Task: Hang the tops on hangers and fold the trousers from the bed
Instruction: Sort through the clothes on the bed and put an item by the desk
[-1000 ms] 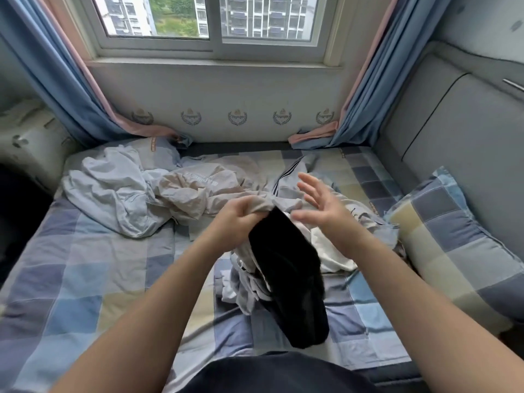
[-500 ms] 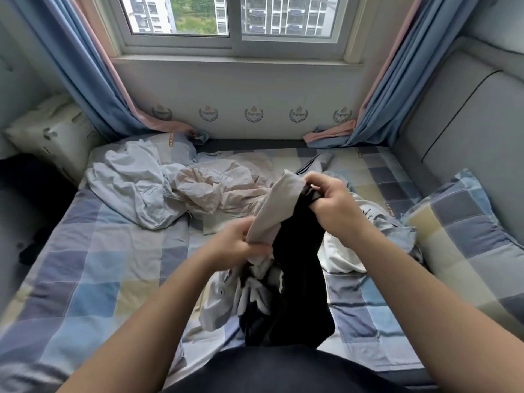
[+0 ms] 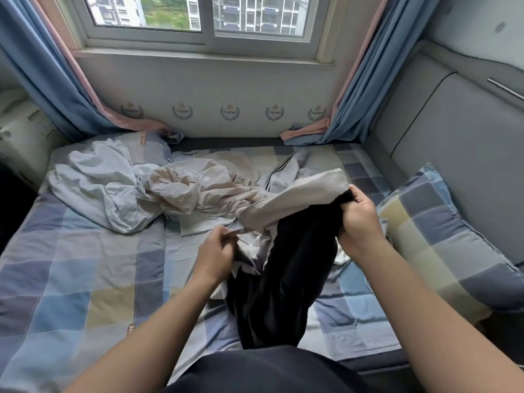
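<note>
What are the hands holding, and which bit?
The right hand grips the black garment by its top edge. The left hand pinches the pale cloth bunched beside it, though blur hides exactly where.

Soft daylight, wide-angle bend
The window (image 3: 272, 15) at the top lights the room evenly; shadows are faint, the far left edge is dark, the left hand (image 3: 216, 255) blurs, corners curve.

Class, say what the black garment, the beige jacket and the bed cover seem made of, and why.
Black garment: soft matte knit or fleece, perhaps; it hangs limp, no sheen.
Beige jacket: thin woven synthetic, probably; fine crisp crinkles, a zip.
Bed cover: quilted woven cotton, likely; stitched seams, matte checks.
</note>
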The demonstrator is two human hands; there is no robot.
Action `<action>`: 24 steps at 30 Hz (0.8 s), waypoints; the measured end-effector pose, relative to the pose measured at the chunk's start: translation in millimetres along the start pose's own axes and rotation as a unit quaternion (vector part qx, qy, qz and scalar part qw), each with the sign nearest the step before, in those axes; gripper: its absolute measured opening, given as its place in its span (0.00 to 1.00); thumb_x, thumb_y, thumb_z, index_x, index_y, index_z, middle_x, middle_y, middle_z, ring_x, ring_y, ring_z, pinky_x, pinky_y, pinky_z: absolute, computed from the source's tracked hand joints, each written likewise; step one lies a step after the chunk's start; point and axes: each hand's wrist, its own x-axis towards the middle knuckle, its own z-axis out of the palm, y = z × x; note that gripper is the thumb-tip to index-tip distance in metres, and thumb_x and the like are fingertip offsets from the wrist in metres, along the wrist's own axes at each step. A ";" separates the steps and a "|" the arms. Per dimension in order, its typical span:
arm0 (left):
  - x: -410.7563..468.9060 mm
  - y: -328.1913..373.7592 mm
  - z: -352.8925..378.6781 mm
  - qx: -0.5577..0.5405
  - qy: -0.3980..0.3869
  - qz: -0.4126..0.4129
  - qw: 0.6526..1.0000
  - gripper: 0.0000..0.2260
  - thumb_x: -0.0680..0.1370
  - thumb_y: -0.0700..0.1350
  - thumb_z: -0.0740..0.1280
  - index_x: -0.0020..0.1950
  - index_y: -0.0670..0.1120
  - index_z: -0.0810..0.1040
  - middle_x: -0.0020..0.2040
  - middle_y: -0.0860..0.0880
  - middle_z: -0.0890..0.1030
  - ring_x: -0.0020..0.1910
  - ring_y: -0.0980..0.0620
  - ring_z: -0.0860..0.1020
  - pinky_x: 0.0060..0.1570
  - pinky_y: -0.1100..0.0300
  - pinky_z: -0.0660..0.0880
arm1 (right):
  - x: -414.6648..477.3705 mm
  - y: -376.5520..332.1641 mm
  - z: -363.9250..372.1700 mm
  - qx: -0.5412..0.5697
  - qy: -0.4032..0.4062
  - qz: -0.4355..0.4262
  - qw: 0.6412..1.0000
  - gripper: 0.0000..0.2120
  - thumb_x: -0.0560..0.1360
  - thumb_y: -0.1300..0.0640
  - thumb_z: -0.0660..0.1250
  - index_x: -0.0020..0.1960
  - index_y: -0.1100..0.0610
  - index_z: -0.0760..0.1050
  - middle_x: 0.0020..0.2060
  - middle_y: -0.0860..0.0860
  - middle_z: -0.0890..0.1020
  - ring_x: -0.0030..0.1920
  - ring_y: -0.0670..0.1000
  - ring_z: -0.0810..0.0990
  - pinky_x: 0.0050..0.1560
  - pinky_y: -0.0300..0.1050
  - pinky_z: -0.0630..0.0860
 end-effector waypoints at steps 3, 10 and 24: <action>2.2 7.9 -10.0 -0.046 0.095 0.009 0.994 0.09 0.77 0.34 0.66 0.44 0.47 0.72 0.37 0.54 0.77 0.39 0.49 0.76 0.39 0.57 0.66 | -4.7 33.2 -33.4 -0.137 0.026 0.008 0.990 0.11 0.78 0.73 0.60 0.56 0.66 0.77 0.50 0.66 0.83 0.49 0.59 0.81 0.56 0.60 0.79; -15.4 31.9 -18.9 -0.094 0.096 0.162 0.978 0.11 0.73 0.30 0.63 0.49 0.45 0.75 0.37 0.54 0.77 0.32 0.58 0.72 0.33 0.67 0.67 | -30.2 91.9 -66.3 -0.358 -0.189 0.228 0.885 0.02 0.77 0.61 0.71 0.50 0.57 0.79 0.45 0.58 0.83 0.43 0.50 0.82 0.43 0.46 0.74; -39.0 37.6 -43.7 -0.117 0.051 0.158 0.979 0.11 0.71 0.34 0.65 0.47 0.49 0.77 0.40 0.55 0.80 0.40 0.56 0.79 0.40 0.67 0.72 | -29.4 140.7 39.8 -0.401 -0.309 0.037 0.862 0.11 0.74 0.58 0.74 0.55 0.59 0.80 0.50 0.52 0.84 0.56 0.52 0.82 0.58 0.47 0.78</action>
